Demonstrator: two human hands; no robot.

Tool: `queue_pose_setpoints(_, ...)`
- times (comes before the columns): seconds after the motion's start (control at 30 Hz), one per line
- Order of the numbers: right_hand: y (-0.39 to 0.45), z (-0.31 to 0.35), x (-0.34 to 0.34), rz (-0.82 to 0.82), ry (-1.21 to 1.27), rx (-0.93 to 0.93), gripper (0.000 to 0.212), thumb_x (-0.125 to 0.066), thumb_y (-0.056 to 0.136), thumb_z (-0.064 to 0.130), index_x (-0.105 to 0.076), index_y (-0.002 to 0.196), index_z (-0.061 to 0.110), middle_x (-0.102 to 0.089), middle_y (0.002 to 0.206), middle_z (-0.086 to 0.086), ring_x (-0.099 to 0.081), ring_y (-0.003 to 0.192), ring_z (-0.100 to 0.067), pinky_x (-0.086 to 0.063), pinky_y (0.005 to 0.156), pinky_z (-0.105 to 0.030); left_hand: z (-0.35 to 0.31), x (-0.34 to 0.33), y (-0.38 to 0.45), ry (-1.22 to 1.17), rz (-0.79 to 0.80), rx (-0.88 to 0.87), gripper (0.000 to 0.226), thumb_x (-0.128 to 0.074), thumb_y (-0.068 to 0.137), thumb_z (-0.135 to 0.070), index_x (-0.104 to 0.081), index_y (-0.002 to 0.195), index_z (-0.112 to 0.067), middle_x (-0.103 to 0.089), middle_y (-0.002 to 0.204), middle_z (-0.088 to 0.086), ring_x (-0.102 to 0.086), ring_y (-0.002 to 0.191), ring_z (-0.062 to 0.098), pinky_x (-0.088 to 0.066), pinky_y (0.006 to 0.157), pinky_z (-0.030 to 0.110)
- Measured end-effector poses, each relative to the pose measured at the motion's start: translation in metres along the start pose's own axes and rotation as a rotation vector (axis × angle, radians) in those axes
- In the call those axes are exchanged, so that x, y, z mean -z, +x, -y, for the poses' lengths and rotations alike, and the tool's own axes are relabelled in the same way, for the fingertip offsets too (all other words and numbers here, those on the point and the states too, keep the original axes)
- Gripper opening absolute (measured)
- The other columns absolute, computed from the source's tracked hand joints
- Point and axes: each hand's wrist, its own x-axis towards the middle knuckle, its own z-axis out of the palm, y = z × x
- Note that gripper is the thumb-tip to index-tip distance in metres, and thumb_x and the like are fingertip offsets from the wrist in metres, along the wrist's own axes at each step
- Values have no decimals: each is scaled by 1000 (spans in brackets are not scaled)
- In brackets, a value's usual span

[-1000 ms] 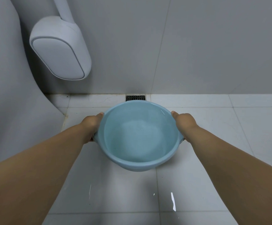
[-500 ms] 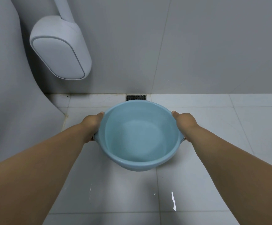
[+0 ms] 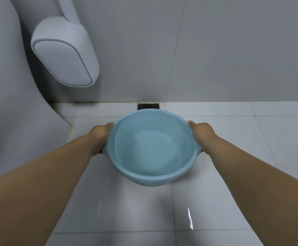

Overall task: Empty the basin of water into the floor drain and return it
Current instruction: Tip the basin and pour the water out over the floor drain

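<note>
Gripping the light-blue basin (image 3: 153,150) at opposite rims, left hand (image 3: 101,134) and right hand (image 3: 202,134) both clamped on it, water inside, raised over the white tiled floor (image 3: 215,174), just before the floor drain (image 3: 148,106).

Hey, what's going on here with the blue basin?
A person is holding a light blue basin with both hands, the left hand and right hand each in a grip on opposite sides of its rim. It is held above the white tiled floor, roughly level, with water in it. The floor drain sits just beyond the basin's far edge, at the foot of the grey wall. No water is being poured yet.
</note>
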Motion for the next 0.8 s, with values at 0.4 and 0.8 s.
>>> queue_pose_setpoints(0.4, 0, 0, 1, 15, 28, -16, 36, -44, 98, 35, -51, 76, 7, -58, 89, -14, -56, 79, -33, -43, 56, -30, 0, -1, -1, -6, 1, -9, 44, -39, 104, -48, -62, 91, -14, -68, 86, 6, -64, 70, 25, -47, 53, 30)
queue_pose_setpoints(0.8, -2, 2, 1, 19, 40, -1, 37, -42, 101, 34, -53, 78, 7, -63, 100, -20, -64, 91, -40, -54, 76, -44, -1, -1, -1, 1, 7, -2, 44, -38, 104, -48, -63, 91, -14, -68, 87, 5, -65, 71, 25, -48, 54, 30)
